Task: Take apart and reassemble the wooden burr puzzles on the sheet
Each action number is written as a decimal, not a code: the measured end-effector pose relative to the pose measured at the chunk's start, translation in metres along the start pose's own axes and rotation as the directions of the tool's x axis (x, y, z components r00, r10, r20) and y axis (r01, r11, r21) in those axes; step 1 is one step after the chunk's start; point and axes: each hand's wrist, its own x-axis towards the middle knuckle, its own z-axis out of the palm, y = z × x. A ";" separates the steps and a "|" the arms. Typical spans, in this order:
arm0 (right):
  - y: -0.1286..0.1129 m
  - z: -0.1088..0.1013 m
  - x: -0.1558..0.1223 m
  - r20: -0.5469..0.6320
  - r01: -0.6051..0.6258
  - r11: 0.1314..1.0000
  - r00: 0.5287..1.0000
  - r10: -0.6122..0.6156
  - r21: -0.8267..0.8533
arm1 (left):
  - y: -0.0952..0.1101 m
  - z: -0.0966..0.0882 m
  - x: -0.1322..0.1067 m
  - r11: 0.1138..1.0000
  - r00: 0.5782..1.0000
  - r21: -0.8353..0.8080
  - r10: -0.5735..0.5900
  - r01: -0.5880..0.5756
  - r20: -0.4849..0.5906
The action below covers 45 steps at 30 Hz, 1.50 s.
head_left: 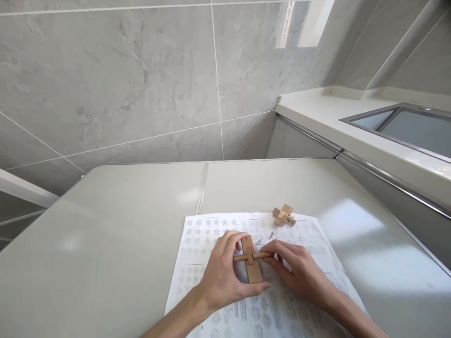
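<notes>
My left hand (pixel 225 267) grips a flat wooden block (pixel 254 271) by its two ends, fingers at the far end and thumb at the near end. A round wooden rod (pixel 241 258) lies crosswise at the block's middle, sticking out on both sides. Pinched on the rod's right end are the fingers of my right hand (pixel 294 263). Beneath both hands spreads a white paper sheet (pixel 197 225) printed with small diagrams. Beyond them, at the sheet's far edge, rests a cross-shaped wooden puzzle (pixel 284 215) with markings on one end.
The pale table (pixel 105 244) has a seam across its top. A white counter (pixel 317 108) with a sink (pixel 405 124) and a metal rail stands to the right. Grey tiled wall (pixel 141 84) rises behind the table. A white frame (pixel 24 190) is at the left.
</notes>
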 end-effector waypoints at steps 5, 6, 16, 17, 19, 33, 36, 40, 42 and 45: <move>0.004 -0.006 -0.001 0.033 -0.038 0.999 0.999 0.037 0.022 | -0.001 0.001 0.000 1.000 1.000 -0.014 0.005 -0.005 -0.004; 0.005 -0.007 -0.002 0.038 -0.044 0.999 0.998 0.043 0.025 | -0.002 0.001 0.000 1.000 1.000 -0.012 0.001 -0.001 -0.004; 0.004 -0.006 -0.001 0.047 -0.021 0.999 0.999 0.019 0.025 | -0.001 -0.001 -0.002 0.999 0.999 -0.034 0.020 -0.022 -0.041; 0.003 -0.005 -0.001 0.045 -0.009 1.000 0.999 0.009 0.016 | 0.000 -0.002 -0.002 0.999 0.999 -0.041 0.023 -0.025 -0.041; 0.003 -0.004 -0.001 0.040 0.012 1.000 0.999 -0.012 -0.008 | 0.003 -0.006 -0.002 0.998 0.999 -0.050 0.032 -0.034 -0.043; 0.002 -0.003 -0.002 0.062 0.028 0.998 0.998 -0.024 -0.062 | -0.013 -0.072 0.012 0.984 0.972 0.174 0.016 0.026 -0.233; 0.001 -0.003 -0.002 0.073 0.016 0.998 0.997 -0.012 -0.066 | -0.035 -0.089 0.008 0.950 0.972 0.288 -0.051 0.118 -0.231; 0.000 -0.003 -0.002 0.073 0.020 0.997 0.997 -0.015 -0.068 | -0.057 -0.104 0.004 0.898 0.972 0.406 -0.086 0.170 -0.218; 0.000 -0.003 -0.002 0.068 0.031 0.997 0.997 -0.027 -0.068 | -0.064 -0.108 0.004 0.884 0.968 0.430 -0.090 0.186 -0.234; 0.000 -0.003 -0.002 0.062 0.036 0.997 0.998 -0.032 -0.069 | -0.070 -0.112 0.005 0.874 0.973 0.454 -0.080 0.173 -0.215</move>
